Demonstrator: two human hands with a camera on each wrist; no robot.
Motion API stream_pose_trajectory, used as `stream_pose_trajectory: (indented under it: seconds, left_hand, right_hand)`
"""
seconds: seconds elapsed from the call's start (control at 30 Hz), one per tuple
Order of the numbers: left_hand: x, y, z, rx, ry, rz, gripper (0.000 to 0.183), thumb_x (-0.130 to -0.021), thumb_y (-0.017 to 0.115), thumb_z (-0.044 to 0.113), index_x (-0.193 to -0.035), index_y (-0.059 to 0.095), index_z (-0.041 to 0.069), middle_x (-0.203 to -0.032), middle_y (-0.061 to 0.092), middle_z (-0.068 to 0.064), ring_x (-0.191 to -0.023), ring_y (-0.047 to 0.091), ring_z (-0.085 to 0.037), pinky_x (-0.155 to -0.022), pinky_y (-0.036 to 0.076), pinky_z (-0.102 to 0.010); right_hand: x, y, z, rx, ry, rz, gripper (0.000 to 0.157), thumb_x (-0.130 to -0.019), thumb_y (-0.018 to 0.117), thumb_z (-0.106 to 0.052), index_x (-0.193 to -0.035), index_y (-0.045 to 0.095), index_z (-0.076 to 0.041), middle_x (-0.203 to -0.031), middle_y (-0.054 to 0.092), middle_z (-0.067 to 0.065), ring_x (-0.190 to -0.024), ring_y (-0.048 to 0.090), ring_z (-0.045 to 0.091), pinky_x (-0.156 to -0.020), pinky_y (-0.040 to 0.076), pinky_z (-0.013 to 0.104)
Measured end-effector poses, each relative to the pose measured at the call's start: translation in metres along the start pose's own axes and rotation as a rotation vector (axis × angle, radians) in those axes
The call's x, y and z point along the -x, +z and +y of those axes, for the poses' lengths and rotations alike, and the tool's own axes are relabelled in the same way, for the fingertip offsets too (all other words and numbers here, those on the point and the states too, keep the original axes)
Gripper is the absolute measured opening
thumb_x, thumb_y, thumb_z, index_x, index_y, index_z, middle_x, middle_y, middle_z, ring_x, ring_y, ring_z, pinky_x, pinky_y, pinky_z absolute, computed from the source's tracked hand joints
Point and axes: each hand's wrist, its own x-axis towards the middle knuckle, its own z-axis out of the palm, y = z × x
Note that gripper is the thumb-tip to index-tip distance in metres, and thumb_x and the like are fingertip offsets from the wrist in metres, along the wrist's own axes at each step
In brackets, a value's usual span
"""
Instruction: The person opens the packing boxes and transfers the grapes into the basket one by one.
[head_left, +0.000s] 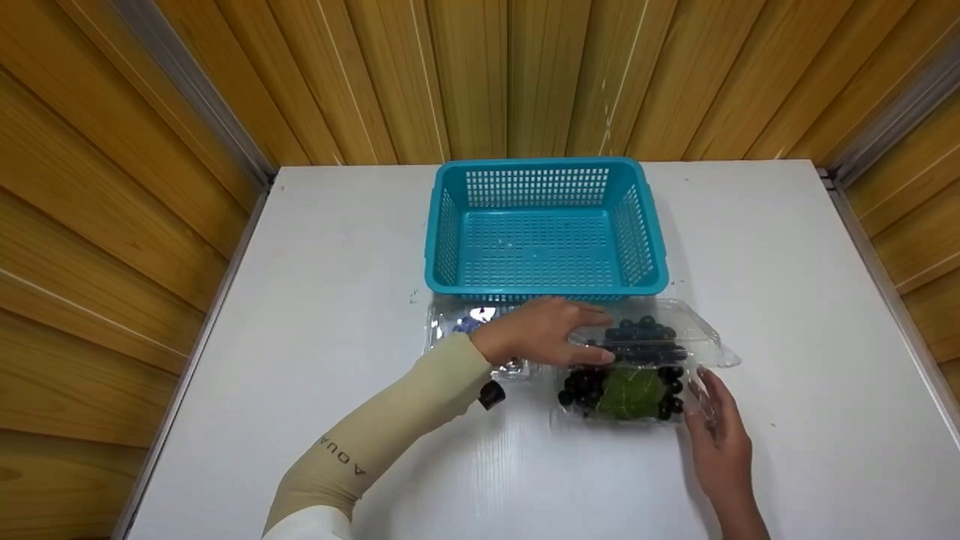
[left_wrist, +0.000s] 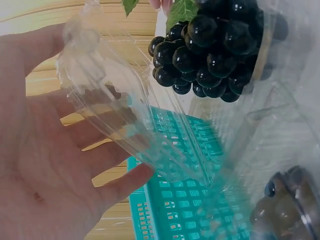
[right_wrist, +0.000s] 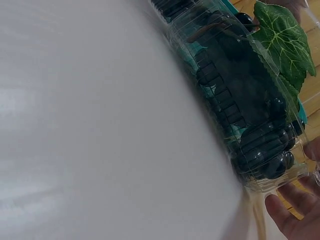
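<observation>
A clear plastic clamshell box [head_left: 559, 416] holds dark grapes [head_left: 581, 390] and a green leaf [head_left: 631, 393]. Its lid [head_left: 694, 330] is raised and tilted on the far side. My left hand [head_left: 551, 330] touches this lid; in the left wrist view the fingers [left_wrist: 107, 155] spread straight behind the clear plastic, and the thumb meets its edge. At the box's right end my right hand [head_left: 724, 442] grips the corner, thumb on one side and fingers on the other. The right wrist view has this hand [right_wrist: 300, 215] partly cut off by the frame.
Behind the boxes stands a turquoise basket [head_left: 547, 289] on the white table [head_left: 345, 247]. A second clear box [head_left: 439, 322] with bluish-purple contents lies left of the grapes, partly under my left forearm. A small black object [head_left: 492, 394] shows beside the sleeve. Wood-patterned panels [head_left: 510, 82] surround the table.
</observation>
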Motion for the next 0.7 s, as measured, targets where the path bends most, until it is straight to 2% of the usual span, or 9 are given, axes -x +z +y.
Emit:
stream_pose_trajectory:
  seconds: [0.03,0.13,0.4,0.7]
  left_hand:
    - [0.000,0.000,0.000,0.011,-0.001,0.005,0.065,-0.094,0.045,0.061,-0.146,0.044,0.022,-0.151,0.044,0.002,-0.136,0.046,-0.017,-0.113,0.037,-0.037]
    - [0.001,-0.001,0.000,0.043,0.003,0.016,0.064,-0.094,0.046,0.060,-0.145,0.045,0.022,-0.150,0.045,0.003,-0.140,0.041,-0.015,-0.114,0.036,-0.037]
    - [0.001,-0.005,0.000,0.095,0.017,0.047,0.058,-0.097,0.043,0.055,-0.143,0.048,0.020,-0.146,0.049,0.005,-0.138,0.043,-0.012,-0.114,0.036,-0.034]
    - [-0.002,-0.011,0.003,0.051,0.026,0.076,0.050,-0.101,0.039,0.045,-0.142,0.048,0.017,-0.147,0.049,0.002,-0.139,0.042,-0.014,-0.115,0.033,-0.033]
  right_hand:
    - [0.000,0.000,0.000,-0.001,-0.001,0.002,0.059,-0.102,0.046,-0.018,-0.154,0.020,-0.024,-0.159,0.030,0.001,-0.137,0.041,0.004,-0.095,0.035,0.001]
    - [0.001,0.001,-0.001,-0.012,-0.008,0.015,0.058,-0.102,0.047,-0.017,-0.154,0.022,-0.025,-0.158,0.031,0.002,-0.135,0.042,0.002,-0.094,0.036,0.002]
    - [0.001,0.000,-0.001,-0.050,-0.001,0.022,0.057,-0.101,0.048,-0.021,-0.153,0.024,-0.023,-0.157,0.032,0.001,-0.131,0.042,-0.006,-0.095,0.036,0.002]
    - [0.003,0.000,0.000,-0.039,0.012,0.050,0.054,-0.100,0.051,-0.017,-0.150,0.032,-0.027,-0.155,0.037,-0.002,-0.128,0.044,-0.008,-0.093,0.038,0.002]
